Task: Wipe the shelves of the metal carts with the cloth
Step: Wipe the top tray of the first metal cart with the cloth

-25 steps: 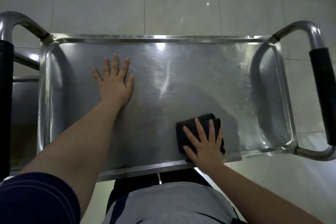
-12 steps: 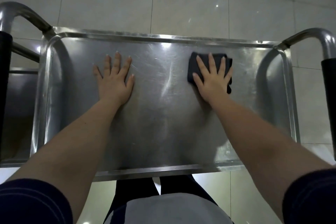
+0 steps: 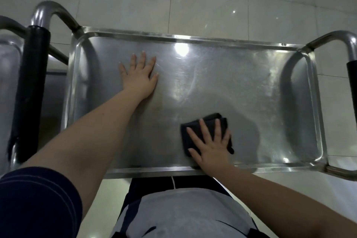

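Observation:
A metal cart's top shelf fills the middle of the view, shiny and scratched, with a raised rim. My left hand lies flat on its left part, fingers spread, holding nothing. My right hand presses flat on a folded dark cloth near the shelf's front edge, right of centre. The fingers cover most of the cloth; its far edge and right corner stick out.
A cart handle with a black grip rises at the left, and another handle at the right. A second metal cart stands beyond the left handle. Pale floor tiles surround the cart.
My right hand has slid the cloth from the shelf's far edge back to the front edge. My left hand has stayed flat in the same place on the shelf.

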The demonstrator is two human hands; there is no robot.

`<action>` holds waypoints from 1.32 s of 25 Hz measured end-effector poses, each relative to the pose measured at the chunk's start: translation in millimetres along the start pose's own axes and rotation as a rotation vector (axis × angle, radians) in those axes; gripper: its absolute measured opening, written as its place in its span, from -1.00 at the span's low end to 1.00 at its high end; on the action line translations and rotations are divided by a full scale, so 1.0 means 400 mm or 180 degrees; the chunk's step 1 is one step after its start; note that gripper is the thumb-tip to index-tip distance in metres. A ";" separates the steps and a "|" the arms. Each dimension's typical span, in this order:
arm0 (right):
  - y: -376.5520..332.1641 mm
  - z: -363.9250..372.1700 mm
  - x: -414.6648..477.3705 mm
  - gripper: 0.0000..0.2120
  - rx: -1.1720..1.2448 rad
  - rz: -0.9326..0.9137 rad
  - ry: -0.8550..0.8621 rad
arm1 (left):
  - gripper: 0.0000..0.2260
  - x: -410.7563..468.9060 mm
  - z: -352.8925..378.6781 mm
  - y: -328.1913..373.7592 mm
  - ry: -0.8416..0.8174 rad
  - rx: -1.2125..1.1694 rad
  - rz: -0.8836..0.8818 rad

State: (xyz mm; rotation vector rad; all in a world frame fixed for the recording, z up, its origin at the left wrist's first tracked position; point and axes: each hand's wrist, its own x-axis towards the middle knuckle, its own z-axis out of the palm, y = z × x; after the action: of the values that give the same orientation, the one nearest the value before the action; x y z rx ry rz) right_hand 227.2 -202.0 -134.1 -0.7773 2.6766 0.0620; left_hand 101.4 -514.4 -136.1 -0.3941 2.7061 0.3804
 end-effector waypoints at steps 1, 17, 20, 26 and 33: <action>-0.077 -0.006 0.029 -0.36 -0.0013 -0.0197 -0.0033 | -0.49 -0.003 -0.016 -0.007 -0.0071 -0.0061 0.0057; 0.065 -0.117 0.501 -0.48 0.0439 0.0727 0.0297 | -0.49 -0.371 0.214 0.198 0.0375 -0.0017 -0.0177; 0.071 -0.101 0.500 -0.47 0.0510 0.0758 0.0438 | -0.48 -0.173 0.135 0.093 0.0509 0.0023 -0.0103; 0.074 -0.093 0.507 -0.46 0.0469 0.0772 0.0581 | -0.49 0.222 -0.054 0.069 0.0550 0.0399 0.0225; 0.074 -0.099 0.501 -0.46 0.0507 0.0757 0.0479 | -0.49 -0.243 0.156 0.064 0.0579 0.0315 0.0888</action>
State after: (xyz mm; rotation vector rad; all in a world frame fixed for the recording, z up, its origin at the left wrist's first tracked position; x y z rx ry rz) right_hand 41.1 -284.5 -167.8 -0.4282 2.8608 -0.1549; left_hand 199.9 -450.0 -147.3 -0.0220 2.9518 0.2964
